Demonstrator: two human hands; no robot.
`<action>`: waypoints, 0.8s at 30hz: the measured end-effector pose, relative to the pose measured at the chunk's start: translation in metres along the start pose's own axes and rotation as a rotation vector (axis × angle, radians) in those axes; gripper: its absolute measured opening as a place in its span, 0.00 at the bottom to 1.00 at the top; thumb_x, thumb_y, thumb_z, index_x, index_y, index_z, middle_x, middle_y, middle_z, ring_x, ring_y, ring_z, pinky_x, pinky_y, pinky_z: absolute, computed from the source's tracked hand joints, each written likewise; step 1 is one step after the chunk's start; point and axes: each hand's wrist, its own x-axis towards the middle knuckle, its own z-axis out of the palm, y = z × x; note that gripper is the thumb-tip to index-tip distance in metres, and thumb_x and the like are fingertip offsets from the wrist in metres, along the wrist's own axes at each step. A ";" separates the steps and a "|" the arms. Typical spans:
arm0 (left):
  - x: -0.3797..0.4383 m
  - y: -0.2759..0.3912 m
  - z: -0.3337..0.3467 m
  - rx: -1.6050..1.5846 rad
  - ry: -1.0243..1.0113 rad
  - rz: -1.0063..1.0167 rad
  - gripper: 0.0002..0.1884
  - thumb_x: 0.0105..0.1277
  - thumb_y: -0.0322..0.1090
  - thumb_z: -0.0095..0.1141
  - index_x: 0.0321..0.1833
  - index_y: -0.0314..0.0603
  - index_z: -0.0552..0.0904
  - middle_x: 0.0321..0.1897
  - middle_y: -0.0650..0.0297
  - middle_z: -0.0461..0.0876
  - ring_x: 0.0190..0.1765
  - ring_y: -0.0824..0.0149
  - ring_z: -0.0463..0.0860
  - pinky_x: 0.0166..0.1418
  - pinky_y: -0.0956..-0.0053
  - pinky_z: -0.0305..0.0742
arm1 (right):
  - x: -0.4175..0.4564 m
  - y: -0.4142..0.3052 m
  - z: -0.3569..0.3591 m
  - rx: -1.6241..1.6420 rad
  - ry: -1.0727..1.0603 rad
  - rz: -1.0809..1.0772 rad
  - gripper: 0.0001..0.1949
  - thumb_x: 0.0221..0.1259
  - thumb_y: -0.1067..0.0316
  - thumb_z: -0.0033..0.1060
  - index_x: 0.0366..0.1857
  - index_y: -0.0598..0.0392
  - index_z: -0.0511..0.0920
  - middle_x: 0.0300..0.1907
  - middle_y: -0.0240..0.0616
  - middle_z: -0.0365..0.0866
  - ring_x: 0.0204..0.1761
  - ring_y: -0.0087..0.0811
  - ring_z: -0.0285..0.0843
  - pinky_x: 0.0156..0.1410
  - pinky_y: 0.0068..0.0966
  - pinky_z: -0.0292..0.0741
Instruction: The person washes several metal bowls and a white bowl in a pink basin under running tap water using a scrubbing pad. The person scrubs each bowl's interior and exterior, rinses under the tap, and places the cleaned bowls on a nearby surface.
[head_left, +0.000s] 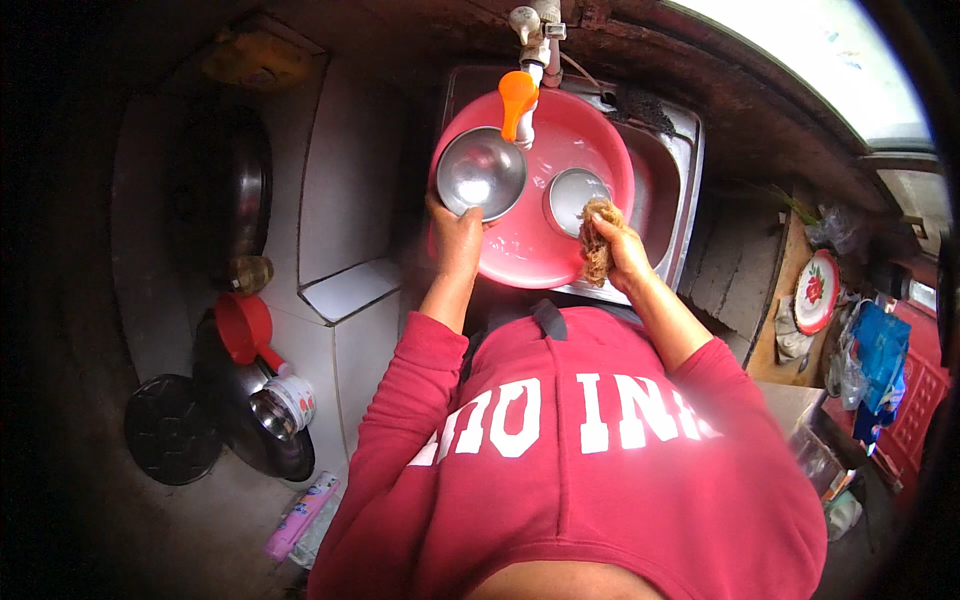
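Observation:
My left hand (459, 234) grips the lower rim of a round stainless steel bowl (481, 172), its shiny face turned up towards me. Beneath it lies a large pink plastic basin (532, 266) holding water, set over a metal sink (686, 187). In my right hand (621, 251) is a brown fibrous scrubbing pad (598, 244), held at the basin's right rim. A smaller metal bowl (574, 196) sits in the basin just left of the pad, which covers part of its edge. Above the basin hangs a tap (527, 131) with an orange lever (516, 101).
On the tiled surface to the left are a red dipper (244, 326), a patterned enamel mug (291, 401) and a dark round lid (174, 429). A pink packet (304, 514) lies nearer. At right stand a floral plate (816, 292) and a blue plastic bag (879, 349).

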 end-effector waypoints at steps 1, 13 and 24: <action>-0.002 0.003 0.000 0.009 0.011 -0.005 0.35 0.53 0.14 0.44 0.68 0.30 0.57 0.59 0.43 0.70 0.49 0.49 0.85 0.42 0.61 0.92 | -0.001 0.001 0.004 -0.003 0.000 -0.008 0.13 0.70 0.64 0.60 0.54 0.55 0.77 0.38 0.38 0.83 0.34 0.34 0.82 0.38 0.33 0.83; 0.007 -0.012 -0.002 -0.177 -0.146 -0.275 0.25 0.57 0.17 0.46 0.62 0.30 0.70 0.54 0.48 0.77 0.47 0.51 0.85 0.47 0.55 0.89 | 0.001 0.015 0.030 -1.145 -0.497 -0.325 0.25 0.63 0.58 0.67 0.62 0.57 0.78 0.61 0.49 0.81 0.62 0.40 0.80 0.68 0.35 0.73; 0.035 -0.070 0.014 0.679 0.084 0.081 0.36 0.58 0.23 0.54 0.72 0.32 0.59 0.62 0.35 0.69 0.57 0.35 0.79 0.55 0.49 0.83 | 0.095 0.017 -0.031 -1.517 -0.152 -0.413 0.14 0.59 0.59 0.64 0.46 0.51 0.84 0.38 0.47 0.87 0.41 0.44 0.87 0.48 0.40 0.79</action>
